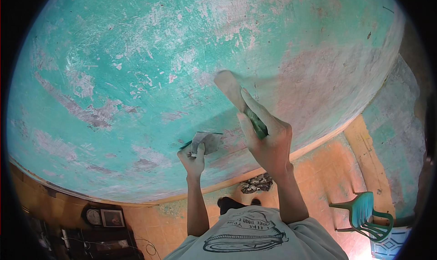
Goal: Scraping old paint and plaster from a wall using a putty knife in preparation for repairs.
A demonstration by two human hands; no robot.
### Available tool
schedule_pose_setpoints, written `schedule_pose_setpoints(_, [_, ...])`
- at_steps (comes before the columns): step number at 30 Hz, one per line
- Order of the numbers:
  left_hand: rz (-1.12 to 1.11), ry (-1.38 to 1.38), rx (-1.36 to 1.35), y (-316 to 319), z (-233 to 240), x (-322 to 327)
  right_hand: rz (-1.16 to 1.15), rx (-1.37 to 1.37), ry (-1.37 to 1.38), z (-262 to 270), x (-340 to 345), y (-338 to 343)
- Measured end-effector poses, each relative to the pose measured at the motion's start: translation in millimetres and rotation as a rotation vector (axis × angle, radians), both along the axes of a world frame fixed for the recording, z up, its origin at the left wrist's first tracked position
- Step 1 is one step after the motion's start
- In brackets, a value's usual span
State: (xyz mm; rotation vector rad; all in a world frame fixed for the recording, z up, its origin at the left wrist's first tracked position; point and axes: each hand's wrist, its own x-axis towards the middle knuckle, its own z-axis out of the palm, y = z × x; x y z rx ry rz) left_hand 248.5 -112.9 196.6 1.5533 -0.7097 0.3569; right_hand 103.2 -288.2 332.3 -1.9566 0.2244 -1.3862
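A wall with patchy, flaking turquoise paint (153, 89) fills most of the view, with pale and grey spots showing through. My right hand (269, 137) grips the dark green handle of a putty knife (228, 86); its broad blade points up and left, at or close to the wall. Whether the blade touches the paint, I cannot tell. Lower and to the left, my left hand (194, 159) pinches a folded grey sheet, which looks like sandpaper (206, 144), between thumb and fingers near the wall. A dark edge shows behind that hand.
Below the wall lies an orange tiled floor (153, 222) with paint debris. A crumpled dark heap (257, 184) sits by the wall's foot, near my shoes. A green plastic chair (367, 214) stands at the right. Dark furniture (99, 244), a clock (93, 216) and a framed picture (112, 218) are lower left.
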Motion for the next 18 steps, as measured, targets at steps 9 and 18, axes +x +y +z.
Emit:
schedule_pose_setpoints(9, [0.000, -0.032, 0.012, 1, -4, 1, 0.032, 0.023, -0.059, -9, 3, 1])
schedule_pose_setpoints(18, [-0.047, 0.006, 0.020, 5, -6, 4, 0.024, 0.001, -0.029, -5, 1, 0])
